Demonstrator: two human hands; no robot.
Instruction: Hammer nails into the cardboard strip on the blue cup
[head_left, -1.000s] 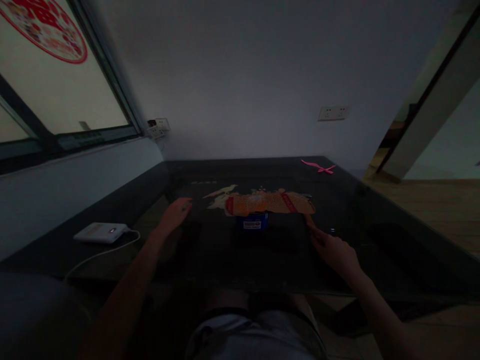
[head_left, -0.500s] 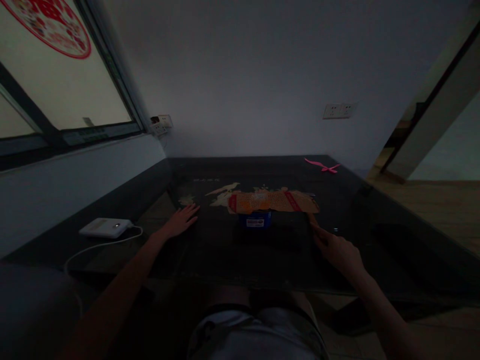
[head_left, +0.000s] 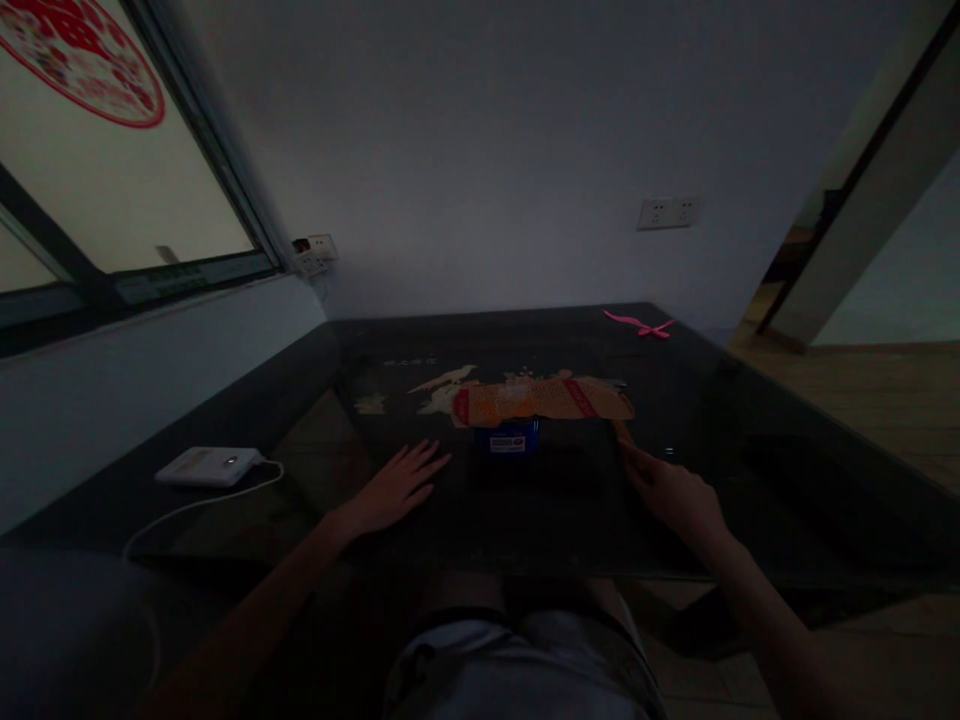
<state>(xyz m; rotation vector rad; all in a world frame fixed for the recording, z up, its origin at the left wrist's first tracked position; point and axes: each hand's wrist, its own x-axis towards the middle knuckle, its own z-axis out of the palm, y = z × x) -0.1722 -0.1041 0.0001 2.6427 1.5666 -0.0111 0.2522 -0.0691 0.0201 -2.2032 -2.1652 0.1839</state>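
A flat tan and orange packet (head_left: 517,401) with red bands lies across the top of a blue box (head_left: 508,440) with a white label, reaching well past it on the right. My left hand (head_left: 397,485) is open on the dark table, fingers spread, left of the box and not touching it. My right hand (head_left: 675,495) is closed around a thin brown handle (head_left: 623,437) that rises toward the packet's right end. What the handle belongs to is hidden behind or under the packet, and the dim light blurs it.
A white power bank (head_left: 206,466) with a white cable sits on the table (head_left: 420,530) at the left. A pink ribbon (head_left: 646,327) lies at the back right corner. A wall (head_left: 480,200) with sockets borders the far edge; a window (head_left: 135,200) is at left.
My left hand has slid right and nearer to me, closer to the blue box. The right hand, packet and box look unmoved, apart from a slight camera shift.
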